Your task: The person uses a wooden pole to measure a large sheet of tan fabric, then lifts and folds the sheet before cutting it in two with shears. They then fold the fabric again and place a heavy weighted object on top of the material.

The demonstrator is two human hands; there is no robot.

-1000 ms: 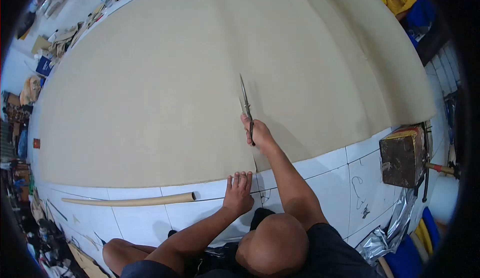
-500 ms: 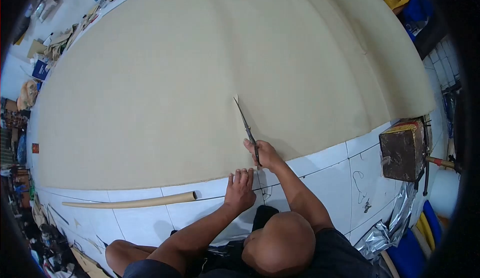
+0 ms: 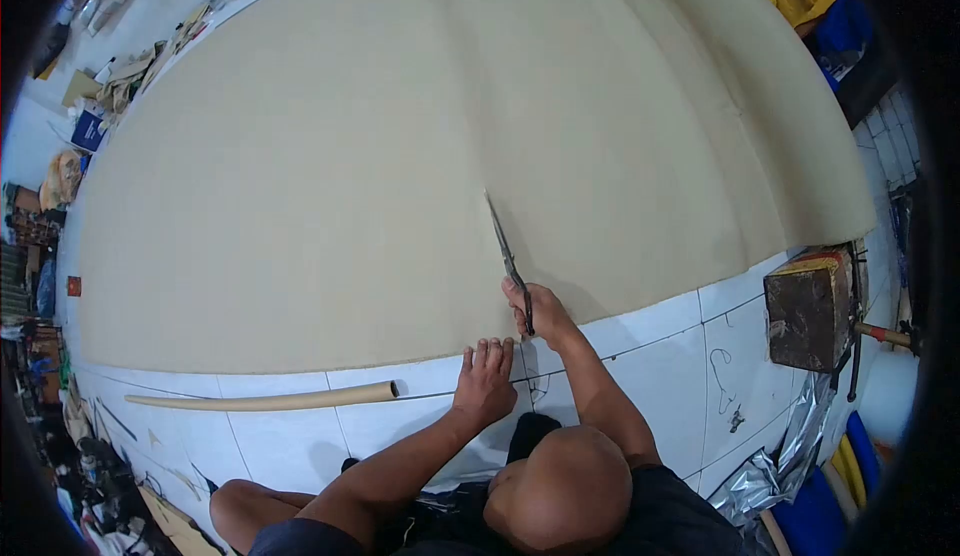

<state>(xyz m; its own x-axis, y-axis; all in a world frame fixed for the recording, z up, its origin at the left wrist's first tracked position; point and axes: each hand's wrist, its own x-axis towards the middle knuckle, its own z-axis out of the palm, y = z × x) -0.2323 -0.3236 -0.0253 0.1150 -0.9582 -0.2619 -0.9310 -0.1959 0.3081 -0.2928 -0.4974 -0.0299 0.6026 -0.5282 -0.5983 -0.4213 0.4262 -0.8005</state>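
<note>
A large beige sheet (image 3: 300, 176) covers most of the white tiled floor. My right hand (image 3: 538, 311) is wrapped round the handles of long dark scissors (image 3: 507, 256), at the sheet's near edge. The scissors point away over the sheet, their blades looking closed or nearly so. To the left of the scissor handles, my left hand (image 3: 486, 378) lies flat with fingers spread, its fingertips on the sheet's near edge. It holds nothing.
A beige tube (image 3: 270, 399) lies on the tiles at the left. At the right, a brown block (image 3: 805, 318) sits beside the sheet's corner, with silver foil (image 3: 765, 476) nearer. Clutter lines the left side. A bald head (image 3: 572, 486) shows at the bottom.
The scissor blades have come together, and the small raised notch at their tip no longer shows. Both hands look almost unmoved; the whole view has shifted slightly.
</note>
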